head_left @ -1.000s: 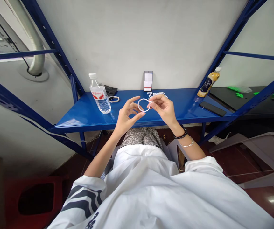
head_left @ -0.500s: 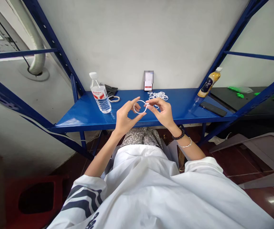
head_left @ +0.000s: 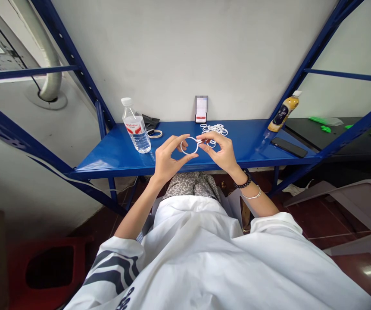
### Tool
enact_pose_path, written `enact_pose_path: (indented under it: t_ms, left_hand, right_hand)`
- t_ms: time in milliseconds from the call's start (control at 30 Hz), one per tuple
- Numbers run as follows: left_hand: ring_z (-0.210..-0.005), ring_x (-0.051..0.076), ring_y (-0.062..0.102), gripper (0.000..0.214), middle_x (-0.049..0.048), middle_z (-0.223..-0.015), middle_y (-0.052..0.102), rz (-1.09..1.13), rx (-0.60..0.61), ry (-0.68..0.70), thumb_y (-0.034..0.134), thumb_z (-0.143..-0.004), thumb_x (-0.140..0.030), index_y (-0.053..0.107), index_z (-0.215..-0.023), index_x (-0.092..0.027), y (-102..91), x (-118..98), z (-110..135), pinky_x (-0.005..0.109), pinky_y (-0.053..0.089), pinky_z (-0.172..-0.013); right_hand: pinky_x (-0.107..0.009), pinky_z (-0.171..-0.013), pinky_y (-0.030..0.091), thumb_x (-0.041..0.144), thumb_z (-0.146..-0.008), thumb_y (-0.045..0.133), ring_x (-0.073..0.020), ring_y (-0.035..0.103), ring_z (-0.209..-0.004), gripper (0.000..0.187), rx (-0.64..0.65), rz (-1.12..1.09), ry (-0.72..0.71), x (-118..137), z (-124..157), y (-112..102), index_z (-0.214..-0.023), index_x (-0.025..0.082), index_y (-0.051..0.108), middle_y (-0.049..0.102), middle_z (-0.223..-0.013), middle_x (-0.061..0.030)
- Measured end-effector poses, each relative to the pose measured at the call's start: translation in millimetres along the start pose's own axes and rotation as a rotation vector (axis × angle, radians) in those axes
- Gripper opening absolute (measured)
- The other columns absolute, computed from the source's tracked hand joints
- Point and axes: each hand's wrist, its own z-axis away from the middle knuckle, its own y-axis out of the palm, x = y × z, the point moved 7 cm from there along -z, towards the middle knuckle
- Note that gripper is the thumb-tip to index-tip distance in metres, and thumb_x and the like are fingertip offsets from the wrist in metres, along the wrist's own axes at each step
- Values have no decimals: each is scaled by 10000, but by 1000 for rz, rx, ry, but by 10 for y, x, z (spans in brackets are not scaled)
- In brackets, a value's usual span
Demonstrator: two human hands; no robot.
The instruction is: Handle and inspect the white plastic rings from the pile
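A thin white ring is held up over the front part of the blue table, its round opening facing me. My left hand curls around the ring's left side, with the thumb along the bottom and the fingers near the top. On the ring's right side, my right hand pinches it between thumb and fingertips, where a small thicker part shows. Just behind my right hand, several similar white rings lie in a loose pile on the table.
On the blue table, a water bottle stands at left beside a black pouch and a pale looped band. A lit phone leans on the wall. At right are a yellow drink bottle and a dark phone.
My left hand has shifted slightly left and down around the ring. My right hand keeps its pinch with hardly any movement. The things on the table stay in place.
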Motion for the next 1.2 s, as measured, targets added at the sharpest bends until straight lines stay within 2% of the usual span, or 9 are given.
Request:
enact_pose_path:
  t_ms: [200,400,633,1067,1200]
  left_hand:
    - [-686,118,604,456,3,-799,674,21,-7,47,736,-800,-437,634,-1175,-199,-1,-35,-1,262,534,-700]
    - [-685,120,600,457,1,-786,671,18,7,52,741,-792,-448,641,-1159,-195,12,-48,-2,263,535,-702]
    - [-692,128,603,466,8,-795,677,0,40,23,717,-800,-494,641,-1155,-202,32,-35,7,278,538,-720]
    - [-698,129,604,463,8,-799,676,6,38,27,720,-801,-484,636,-1158,-201,40,-55,9,274,534,-710]
    - [-703,129,604,460,12,-806,677,17,39,26,723,-803,-475,636,-1160,-198,41,-59,12,271,533,-712]
  right_hand:
    - [-309,-733,557,296,-911,646,-158,668,-802,70,-15,24,-16,11,-5,-19,-928,245,689,720,-909,-16]
    - [-327,-793,549,249,-904,657,-165,677,-857,25,-28,18,-92,63,-13,-42,-893,242,678,713,-878,-13]
    - [-361,-792,556,310,-929,618,-187,682,-850,102,-18,60,-88,76,-11,-44,-865,247,666,716,-865,-22]
    - [-368,-830,532,316,-943,592,-187,669,-840,116,-20,65,-129,109,-3,-53,-874,245,652,706,-853,-21]
    - [-380,-807,534,359,-940,590,-201,669,-836,148,-12,88,-88,79,-2,-46,-854,253,647,708,-848,-29]
